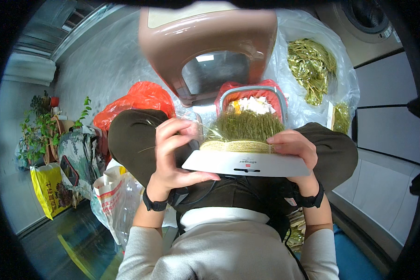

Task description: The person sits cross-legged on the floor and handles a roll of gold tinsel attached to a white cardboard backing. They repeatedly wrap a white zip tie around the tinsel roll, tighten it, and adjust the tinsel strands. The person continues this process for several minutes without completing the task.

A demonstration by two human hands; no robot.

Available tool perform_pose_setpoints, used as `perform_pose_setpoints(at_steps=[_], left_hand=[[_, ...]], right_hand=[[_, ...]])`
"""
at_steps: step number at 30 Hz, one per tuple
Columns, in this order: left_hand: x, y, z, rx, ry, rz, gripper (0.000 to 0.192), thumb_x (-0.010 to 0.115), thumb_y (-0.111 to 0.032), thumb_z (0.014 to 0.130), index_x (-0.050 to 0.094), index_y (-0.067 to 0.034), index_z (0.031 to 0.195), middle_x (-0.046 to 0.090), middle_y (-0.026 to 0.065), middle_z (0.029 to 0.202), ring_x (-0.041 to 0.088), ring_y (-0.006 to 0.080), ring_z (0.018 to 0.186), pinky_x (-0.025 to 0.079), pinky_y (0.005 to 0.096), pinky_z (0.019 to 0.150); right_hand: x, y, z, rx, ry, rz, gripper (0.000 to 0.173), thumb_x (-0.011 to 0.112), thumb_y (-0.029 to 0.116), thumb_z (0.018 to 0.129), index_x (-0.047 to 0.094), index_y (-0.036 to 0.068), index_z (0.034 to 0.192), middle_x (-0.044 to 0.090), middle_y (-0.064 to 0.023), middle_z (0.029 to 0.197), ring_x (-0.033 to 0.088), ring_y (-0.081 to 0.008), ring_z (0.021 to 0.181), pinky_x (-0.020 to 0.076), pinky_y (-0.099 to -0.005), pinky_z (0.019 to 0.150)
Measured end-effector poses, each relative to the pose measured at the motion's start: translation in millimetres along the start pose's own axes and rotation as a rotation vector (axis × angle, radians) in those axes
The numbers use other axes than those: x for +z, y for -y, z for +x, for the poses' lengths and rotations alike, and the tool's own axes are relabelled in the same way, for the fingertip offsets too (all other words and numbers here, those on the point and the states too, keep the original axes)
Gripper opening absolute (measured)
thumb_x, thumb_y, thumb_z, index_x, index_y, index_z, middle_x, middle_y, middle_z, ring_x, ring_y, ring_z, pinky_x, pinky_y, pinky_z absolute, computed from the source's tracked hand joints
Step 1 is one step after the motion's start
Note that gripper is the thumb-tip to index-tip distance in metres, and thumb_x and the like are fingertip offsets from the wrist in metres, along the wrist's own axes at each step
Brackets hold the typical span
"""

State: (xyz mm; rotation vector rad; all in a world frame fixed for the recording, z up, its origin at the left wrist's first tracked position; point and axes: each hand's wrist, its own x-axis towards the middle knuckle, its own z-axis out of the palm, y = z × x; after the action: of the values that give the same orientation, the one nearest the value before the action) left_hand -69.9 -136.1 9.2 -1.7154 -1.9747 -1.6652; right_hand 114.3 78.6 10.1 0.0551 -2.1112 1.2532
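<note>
A tinsel fringe garland (250,127) in gold-green is mounted on a white header card (246,162), held over my lap. The card bears writing and has a hanging slot. Along the card's upper edge runs the garland's folded gold band (236,146). My right hand (295,148) grips the garland and card at the right end, fingertips on the band. At the left end is my left hand (175,150), its fingers curled beside loose gold strands and its thumb stretched along the card's lower edge. Whether it pinches a strand cannot be told.
Beyond the garland stands a red-lined bin (283,99) with white scraps. A brown plastic stool (210,38) is behind it. At right, a clear plastic bag (343,66) holds more gold tinsel (311,66). A red bag (136,101), potted plants (38,133) and shopping bags (108,199) lie left.
</note>
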Motion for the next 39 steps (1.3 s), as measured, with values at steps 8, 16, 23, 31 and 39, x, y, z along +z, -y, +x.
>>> perform_pose_setpoints(at_steps=[8, 16, 23, 31, 39], left_hand=[[8, 1, 21, -0.021, 0.357, -0.309, 0.031, 0.067, -0.023, 0.077, 0.067, 0.002, 0.096, 0.065, 0.0156, 0.111, 0.063, 0.0312, 0.101, 0.051, 0.0373, 0.086], [12, -7, 13, -0.01, 0.275, -0.368, 0.016, 0.068, -0.01, 0.075, 0.067, 0.003, 0.084, 0.069, 0.017, 0.096, 0.068, 0.0286, 0.086, 0.055, 0.0341, 0.074], [16, -10, 13, 0.009, 0.216, -0.389, 0.015, 0.067, -0.018, 0.08, 0.067, -0.002, 0.081, 0.07, 0.0154, 0.088, 0.069, 0.0267, 0.079, 0.055, 0.0339, 0.068], [18, -12, 14, -0.021, 0.205, -0.39, 0.018, 0.066, -0.019, 0.082, 0.065, -0.001, 0.086, 0.07, 0.0162, 0.088, 0.069, 0.0275, 0.079, 0.055, 0.0343, 0.07], [7, -4, 16, -0.008, 0.197, -0.32, 0.034, 0.08, -0.007, 0.065, 0.068, 0.0, 0.096, 0.067, 0.0166, 0.102, 0.067, 0.0274, 0.087, 0.054, 0.0329, 0.074]], right_hand=[[8, 3, -6, 0.064, 0.012, 0.155, 0.02, 0.073, 0.007, 0.073, 0.062, 0.001, 0.089, 0.068, -0.0159, 0.095, 0.067, -0.029, 0.082, 0.0524, -0.0373, 0.072], [8, 7, -1, 0.105, 0.164, 0.275, 0.027, 0.074, 0.018, 0.073, 0.064, 0.002, 0.092, 0.068, -0.0154, 0.102, 0.065, -0.0259, 0.085, 0.0508, -0.0355, 0.076], [11, 8, -1, 0.168, 0.217, 0.337, 0.035, 0.073, 0.031, 0.075, 0.066, 0.0, 0.09, 0.07, -0.0146, 0.099, 0.065, -0.0247, 0.083, 0.051, -0.0342, 0.074], [13, 7, 2, 0.164, 0.163, 0.384, 0.023, 0.075, 0.016, 0.073, 0.065, 0.002, 0.089, 0.07, -0.0142, 0.097, 0.066, -0.0249, 0.084, 0.0515, -0.0347, 0.074], [7, 3, 4, 0.18, 0.083, 0.277, 0.041, 0.081, 0.002, 0.066, 0.057, 0.005, 0.098, 0.069, -0.0149, 0.095, 0.066, -0.0254, 0.09, 0.0514, -0.0342, 0.078]])
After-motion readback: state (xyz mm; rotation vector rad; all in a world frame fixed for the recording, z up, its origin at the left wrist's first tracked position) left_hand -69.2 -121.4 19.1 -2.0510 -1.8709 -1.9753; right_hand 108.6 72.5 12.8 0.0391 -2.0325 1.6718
